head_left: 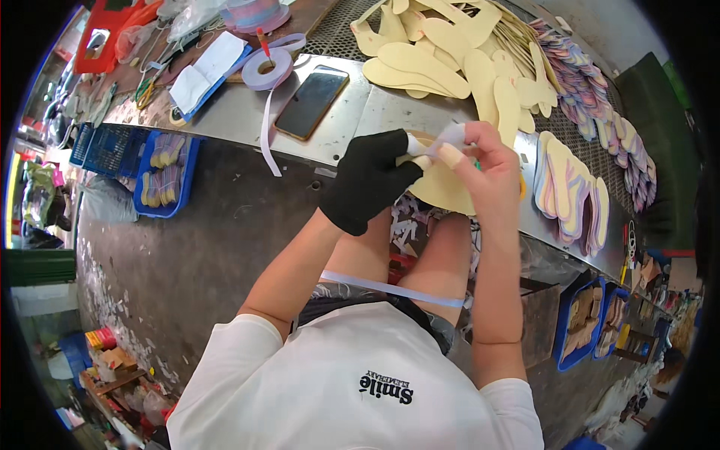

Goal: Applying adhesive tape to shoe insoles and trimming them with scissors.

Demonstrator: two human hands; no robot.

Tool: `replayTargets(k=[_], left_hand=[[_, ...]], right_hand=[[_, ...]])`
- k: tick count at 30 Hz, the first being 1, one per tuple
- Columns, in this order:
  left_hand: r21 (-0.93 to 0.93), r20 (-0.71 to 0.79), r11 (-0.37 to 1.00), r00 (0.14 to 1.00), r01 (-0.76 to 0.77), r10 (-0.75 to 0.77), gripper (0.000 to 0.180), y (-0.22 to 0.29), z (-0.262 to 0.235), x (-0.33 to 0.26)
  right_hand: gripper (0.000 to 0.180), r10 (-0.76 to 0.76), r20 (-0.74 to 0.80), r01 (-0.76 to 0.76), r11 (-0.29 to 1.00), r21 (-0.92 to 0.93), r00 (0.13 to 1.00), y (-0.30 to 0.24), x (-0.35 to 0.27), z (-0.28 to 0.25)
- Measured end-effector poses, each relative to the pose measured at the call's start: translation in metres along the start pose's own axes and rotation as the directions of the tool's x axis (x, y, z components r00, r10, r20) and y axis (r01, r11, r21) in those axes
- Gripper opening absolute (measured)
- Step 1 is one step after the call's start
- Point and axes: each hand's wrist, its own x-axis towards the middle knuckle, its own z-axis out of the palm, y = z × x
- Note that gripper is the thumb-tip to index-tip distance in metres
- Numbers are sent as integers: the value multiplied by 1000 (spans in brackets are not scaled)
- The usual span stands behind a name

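Overhead, I look down on a metal bench [247, 112] that runs across the upper half of the view, its near edge curving above my knees. Toward the far right corner lies a heap of cream insoles [442, 56], with rows of pastel insoles [577, 187] along the right edge. Near the middle of the near edge rests a dark phone [311, 103]; beside it, a roll of lilac tape [267, 69] trails one strip over the edge. A blue crate [166, 176] sits on the floor below the left end.

My left hand [369, 186], in a black glove, is closed around one cream insole [442, 191], held just off the near edge. My right hand [487, 169], bare, pinches a small white strip [450, 136] between thumb and forefinger at the insole's upper rim. I judge the step to be applying the strip to that rim; the next move calls for pressing it flat and keeping it aligned along the curve.
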Motion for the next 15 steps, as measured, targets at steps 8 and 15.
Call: replayTargets(k=[8,15], left_hand=[[-144,-246,989,967,28,-63,19,-4,-19,6],[-163,-134,984,990,-66,44,37,-5,-18,5]], right_hand=[[13,63,67,-92,727,680,996,-21,-44,-28],[10,210,3,-180,830,527,978,-21,-51,-57]])
